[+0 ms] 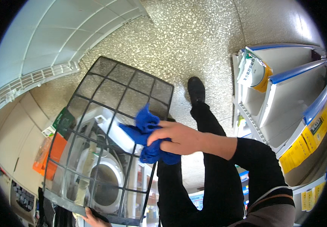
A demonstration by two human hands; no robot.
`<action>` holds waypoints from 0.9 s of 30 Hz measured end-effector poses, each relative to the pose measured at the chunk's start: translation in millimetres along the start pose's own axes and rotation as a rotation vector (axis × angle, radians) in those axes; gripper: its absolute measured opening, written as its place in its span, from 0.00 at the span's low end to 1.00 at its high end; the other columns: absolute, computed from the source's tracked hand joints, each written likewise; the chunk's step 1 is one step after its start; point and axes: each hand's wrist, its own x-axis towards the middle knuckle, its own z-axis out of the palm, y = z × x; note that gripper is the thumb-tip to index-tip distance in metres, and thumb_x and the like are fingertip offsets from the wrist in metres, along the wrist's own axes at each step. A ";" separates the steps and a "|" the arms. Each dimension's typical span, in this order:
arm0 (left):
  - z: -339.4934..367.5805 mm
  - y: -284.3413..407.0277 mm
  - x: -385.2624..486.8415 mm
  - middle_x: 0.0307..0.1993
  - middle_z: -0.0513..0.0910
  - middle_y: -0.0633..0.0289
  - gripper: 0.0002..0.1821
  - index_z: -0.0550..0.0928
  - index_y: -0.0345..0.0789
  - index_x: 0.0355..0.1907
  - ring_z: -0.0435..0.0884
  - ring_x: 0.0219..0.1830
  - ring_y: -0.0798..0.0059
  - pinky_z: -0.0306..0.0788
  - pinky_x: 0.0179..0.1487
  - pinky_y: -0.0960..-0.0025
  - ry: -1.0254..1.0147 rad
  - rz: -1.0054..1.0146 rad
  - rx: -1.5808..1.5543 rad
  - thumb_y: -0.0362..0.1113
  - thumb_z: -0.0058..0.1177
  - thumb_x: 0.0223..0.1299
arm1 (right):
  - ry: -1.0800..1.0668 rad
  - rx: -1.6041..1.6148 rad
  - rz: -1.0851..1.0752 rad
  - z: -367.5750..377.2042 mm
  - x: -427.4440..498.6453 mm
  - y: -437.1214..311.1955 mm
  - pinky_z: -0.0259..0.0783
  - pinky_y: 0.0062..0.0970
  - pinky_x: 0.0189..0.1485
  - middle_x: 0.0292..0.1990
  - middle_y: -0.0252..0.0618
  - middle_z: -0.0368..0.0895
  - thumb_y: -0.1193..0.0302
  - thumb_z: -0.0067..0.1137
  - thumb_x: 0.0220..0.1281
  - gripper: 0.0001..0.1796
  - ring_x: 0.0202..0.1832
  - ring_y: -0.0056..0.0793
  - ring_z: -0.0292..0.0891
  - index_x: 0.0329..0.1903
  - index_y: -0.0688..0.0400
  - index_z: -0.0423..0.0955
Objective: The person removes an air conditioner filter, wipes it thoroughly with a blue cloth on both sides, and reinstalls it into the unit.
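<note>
A black-framed mesh filter screen [101, 86] with a square grid slants across the left and middle of the view. My left hand [94, 220] holds its lower edge at the bottom of the picture, where only some fingers show. A crumpled blue cloth [147, 127] is bunched in my right hand [182, 139]. That hand presses or hovers at the screen's right side; whether the cloth touches the mesh I cannot tell. Through the mesh I see a white ring-shaped object [120, 170] and a white casing, both partly veiled.
A large pale gridded panel [64, 31] rises at upper left. An orange package [57, 153] and a green box [64, 120] sit left of the screen, near a black keyboard [22, 195]. Shelving with yellow tags [297, 153] and a hanging packet [255, 71] stands right, over speckled flooring [180, 37].
</note>
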 end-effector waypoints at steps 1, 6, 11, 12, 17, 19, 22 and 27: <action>-0.9 -0.8 3.2 0.66 0.71 0.49 0.33 0.62 0.28 0.71 0.70 0.66 0.62 0.59 0.72 0.59 0.008 0.035 -0.008 0.41 0.54 0.70 | -0.018 0.017 0.159 7.2 -15.9 8.6 0.71 0.41 0.58 0.49 0.49 0.79 0.69 0.51 0.63 0.19 0.53 0.49 0.76 0.57 0.53 0.76; 6.7 1.6 11.1 0.58 0.78 0.56 0.23 0.73 0.31 0.61 0.75 0.59 0.67 0.66 0.67 0.64 0.070 -0.100 -0.012 0.44 0.54 0.71 | 0.278 -0.083 0.442 28.9 -69.8 80.5 0.72 0.41 0.62 0.56 0.56 0.79 0.63 0.56 0.59 0.32 0.58 0.52 0.77 0.67 0.59 0.68; 13.7 11.2 0.4 0.60 0.78 0.60 0.24 0.76 0.33 0.61 0.73 0.63 0.67 0.63 0.70 0.65 -0.029 -0.175 0.003 0.49 0.51 0.74 | 0.585 0.019 0.524 31.1 -77.4 147.4 0.73 0.42 0.60 0.53 0.58 0.82 0.62 0.56 0.62 0.26 0.55 0.53 0.79 0.60 0.61 0.74; 14.2 13.4 1.4 0.61 0.78 0.60 0.25 0.77 0.34 0.61 0.75 0.62 0.68 0.64 0.69 0.65 -0.061 -0.222 -0.050 0.50 0.53 0.72 | 0.666 -0.036 0.479 26.9 -69.6 159.6 0.73 0.43 0.60 0.53 0.58 0.81 0.62 0.56 0.62 0.26 0.56 0.54 0.79 0.60 0.62 0.74; 15.9 15.5 -3.1 0.63 0.79 0.58 0.26 0.76 0.33 0.65 0.76 0.63 0.62 0.68 0.68 0.59 -0.058 -0.175 -0.079 0.49 0.49 0.74 | 0.989 -0.175 0.355 -7.2 19.1 214.6 0.72 0.48 0.59 0.56 0.59 0.76 0.62 0.56 0.63 0.30 0.57 0.61 0.74 0.67 0.58 0.68; 13.5 16.5 -19.9 0.64 0.78 0.57 0.27 0.75 0.34 0.67 0.75 0.65 0.60 0.67 0.69 0.57 -0.158 -0.048 -0.108 0.50 0.48 0.75 | 0.930 -0.245 0.409 -13.9 50.9 225.3 0.72 0.50 0.60 0.59 0.58 0.74 0.62 0.54 0.65 0.31 0.57 0.61 0.74 0.70 0.56 0.66; 11.1 7.8 -70.0 0.66 0.76 0.52 0.27 0.70 0.38 0.72 0.74 0.68 0.56 0.64 0.72 0.43 -0.384 -0.373 -0.425 0.48 0.44 0.76 | 0.822 -0.287 0.536 -11.5 76.9 225.6 0.73 0.50 0.58 0.58 0.60 0.74 0.60 0.53 0.66 0.31 0.56 0.62 0.75 0.70 0.57 0.65; 23.8 -4.2 -103.4 0.65 0.77 0.49 0.26 0.73 0.36 0.68 0.79 0.64 0.55 0.78 0.65 0.48 -0.278 -0.599 -0.639 0.50 0.41 0.79 | 0.643 -0.275 0.688 19.8 72.3 195.5 0.75 0.51 0.56 0.55 0.65 0.75 0.60 0.53 0.66 0.26 0.53 0.63 0.77 0.59 0.66 0.69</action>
